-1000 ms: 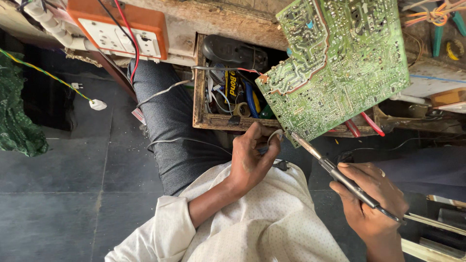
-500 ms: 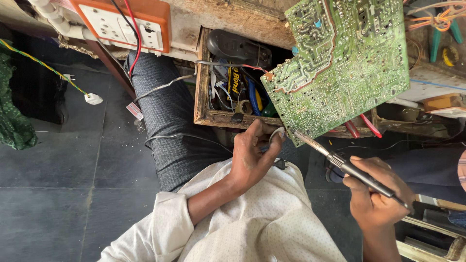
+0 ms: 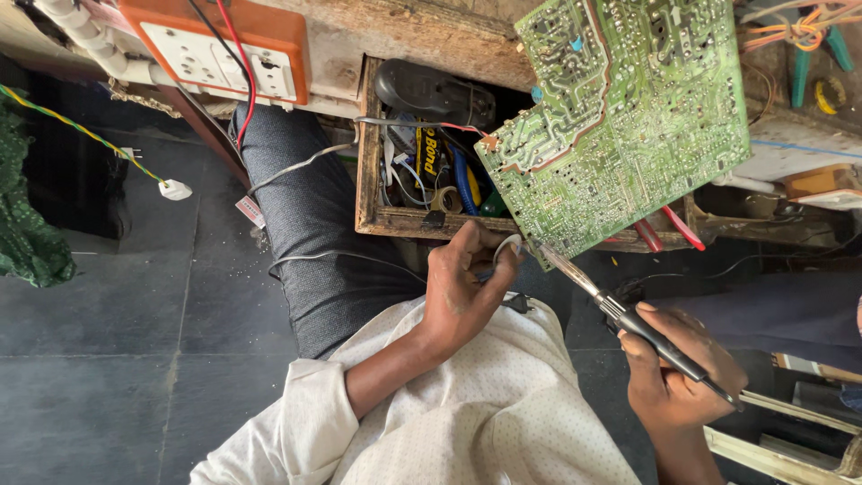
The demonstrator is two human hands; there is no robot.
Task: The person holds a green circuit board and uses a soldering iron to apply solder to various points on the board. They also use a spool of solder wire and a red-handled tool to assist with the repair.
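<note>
Orange socket panel [image 3: 220,45] far left of the circuit board [image 3: 628,117], red and black leads plugged in. Open wooden drawer [image 3: 368,153] just left of the board, crammed with wires and tools. Left hand [image 3: 462,287] below the board's lower corner, grip pinched on thin solder wire [image 3: 508,242]. Green circuit board propped upright, solder side showing. Soldering iron [image 3: 628,314] in closed right hand [image 3: 682,373], tip at the board's bottom edge. Step judged: soldering a joint there; calls for steady tip contact and wire feed.
</note>
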